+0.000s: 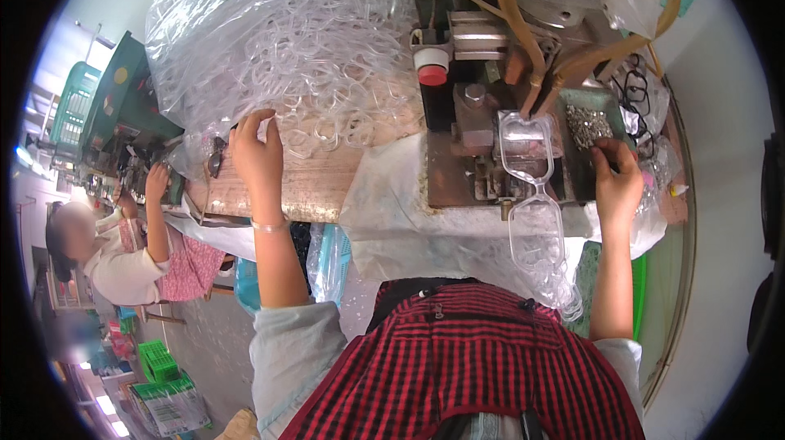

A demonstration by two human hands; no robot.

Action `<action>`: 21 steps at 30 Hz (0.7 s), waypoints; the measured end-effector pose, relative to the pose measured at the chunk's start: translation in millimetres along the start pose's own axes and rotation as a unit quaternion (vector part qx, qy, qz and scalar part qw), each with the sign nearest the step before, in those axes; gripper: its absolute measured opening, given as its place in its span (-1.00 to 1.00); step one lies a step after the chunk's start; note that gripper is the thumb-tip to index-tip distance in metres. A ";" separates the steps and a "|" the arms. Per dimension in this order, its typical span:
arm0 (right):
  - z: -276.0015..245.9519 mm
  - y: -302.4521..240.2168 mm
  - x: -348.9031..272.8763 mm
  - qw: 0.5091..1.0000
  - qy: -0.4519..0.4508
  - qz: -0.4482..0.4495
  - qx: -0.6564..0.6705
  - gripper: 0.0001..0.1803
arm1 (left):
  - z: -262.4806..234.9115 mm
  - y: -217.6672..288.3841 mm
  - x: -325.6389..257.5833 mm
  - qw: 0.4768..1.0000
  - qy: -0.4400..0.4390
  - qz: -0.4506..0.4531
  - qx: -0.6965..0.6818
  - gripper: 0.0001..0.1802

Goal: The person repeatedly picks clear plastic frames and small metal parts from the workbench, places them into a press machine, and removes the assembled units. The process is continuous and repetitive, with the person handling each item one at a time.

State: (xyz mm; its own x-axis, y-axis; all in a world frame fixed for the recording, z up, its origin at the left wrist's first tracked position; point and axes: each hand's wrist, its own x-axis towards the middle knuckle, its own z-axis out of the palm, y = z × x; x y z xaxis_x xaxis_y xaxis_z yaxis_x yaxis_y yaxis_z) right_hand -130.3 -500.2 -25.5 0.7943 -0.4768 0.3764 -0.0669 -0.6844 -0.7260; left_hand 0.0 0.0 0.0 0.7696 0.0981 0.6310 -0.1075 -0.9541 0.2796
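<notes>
A clear plastic eyeglass frame (537, 183) hangs at the machine, its upper rim beneath two copper-coloured jaws (536, 95) and its lower rim dangling free. My right hand (619, 180) is at the edge of a green tray (582, 98) with a heap of tiny metal parts (587, 125). Its thumb and forefinger are pinched together; what sits between them is too small to make out. My left hand (258, 160) is raised over the wooden table, fingers loosely bent and nothing visible in them. Nearest to it lies a pile of clear eyeglass frames (323, 101).
A large clear plastic bag (204, 23) spreads behind the pile. The machine has a red button (432, 74) on its left. Black eyeglass frames (636, 88) lie right of the tray. At the far left, a person (135, 256) works at another bench. Green crates (158, 361) stand on the floor.
</notes>
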 end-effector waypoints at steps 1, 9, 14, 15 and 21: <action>-1.1 -2.0 -1.1 0.999 0.015 -0.030 -0.018 -0.87 | 18.3 -18.0 -0.9 0.999 -0.012 -0.023 0.035 -0.75; -16.6 8.1 -26.3 0.977 0.025 0.076 0.200 -0.87 | 81.3 -94.6 -37.6 0.987 -0.103 0.041 0.113 -0.76; -7.1 -70.1 1.6 0.963 -0.053 -0.050 0.260 -0.87 | 69.7 9.7 -19.6 0.989 0.034 0.146 0.004 -0.84; 0.7 -79.4 10.7 0.963 -0.048 -0.097 0.246 -0.86 | 71.0 28.9 -15.1 0.981 0.076 0.174 -0.050 -0.80; 35.5 -99.5 9.7 0.928 -0.107 -0.075 0.350 -0.56 | 56.6 115.3 -50.2 0.835 -0.004 -0.165 -0.525 -0.81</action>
State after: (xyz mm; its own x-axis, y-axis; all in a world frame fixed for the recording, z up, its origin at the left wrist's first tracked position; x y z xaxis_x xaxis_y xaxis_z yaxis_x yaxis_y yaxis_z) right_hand -94.6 -417.2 30.0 0.8696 -0.2336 0.4351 0.4031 -0.1732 -0.8986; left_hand -15.4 -130.9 -40.4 0.8704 0.3007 0.3899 -0.3777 -0.1004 0.9205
